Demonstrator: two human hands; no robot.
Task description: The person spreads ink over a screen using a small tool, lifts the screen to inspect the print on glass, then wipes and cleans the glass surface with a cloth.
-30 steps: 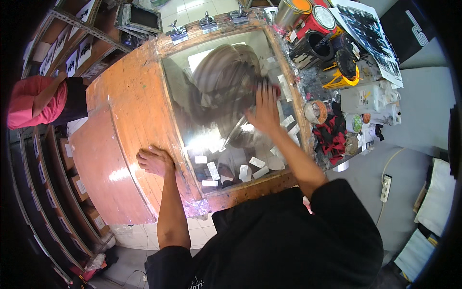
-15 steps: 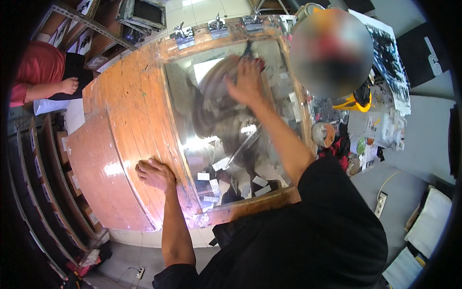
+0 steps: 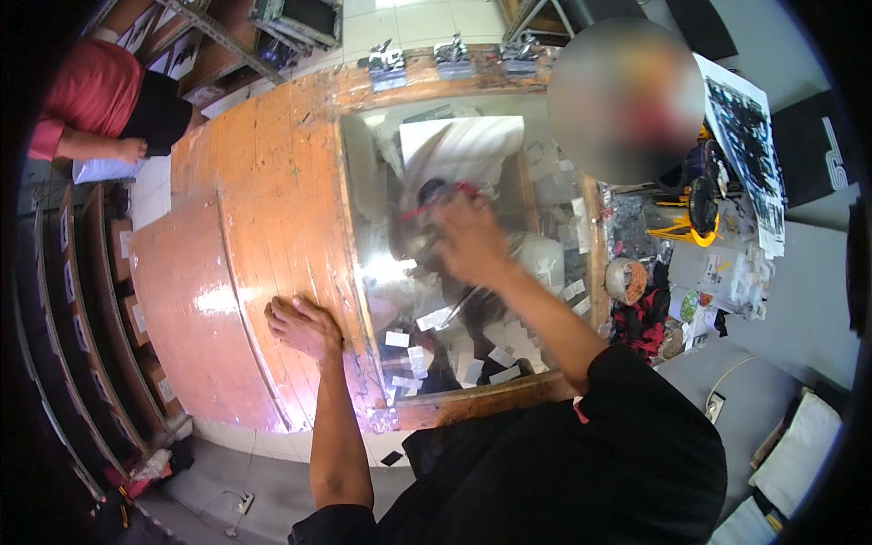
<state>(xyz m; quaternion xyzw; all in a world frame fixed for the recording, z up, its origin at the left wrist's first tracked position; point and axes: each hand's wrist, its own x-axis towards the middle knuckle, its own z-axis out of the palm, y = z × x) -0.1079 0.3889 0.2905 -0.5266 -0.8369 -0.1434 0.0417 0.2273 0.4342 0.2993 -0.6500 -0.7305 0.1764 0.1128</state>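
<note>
My right hand is over the glass pane set in the wooden table. It is pressed down on a red and dark rag that bunches out past the fingers; motion blurs both. Dark smeared reflections show in the glass around them, and a white sheet lies at the far part of the pane. My left hand rests flat on the orange wooden tabletop, left of the glass, fingers apart and holding nothing.
Metal hinge clamps line the table's far edge. Small white paper pieces show at the pane's near end. On the right are a bowl, dark and red cloths and a yellow-handled tool. Another person stands far left.
My right hand has swept the rag nearer to me and slightly left across the glass. More of the white sheet now shows. My left hand stays on the wood as the view shifts.
</note>
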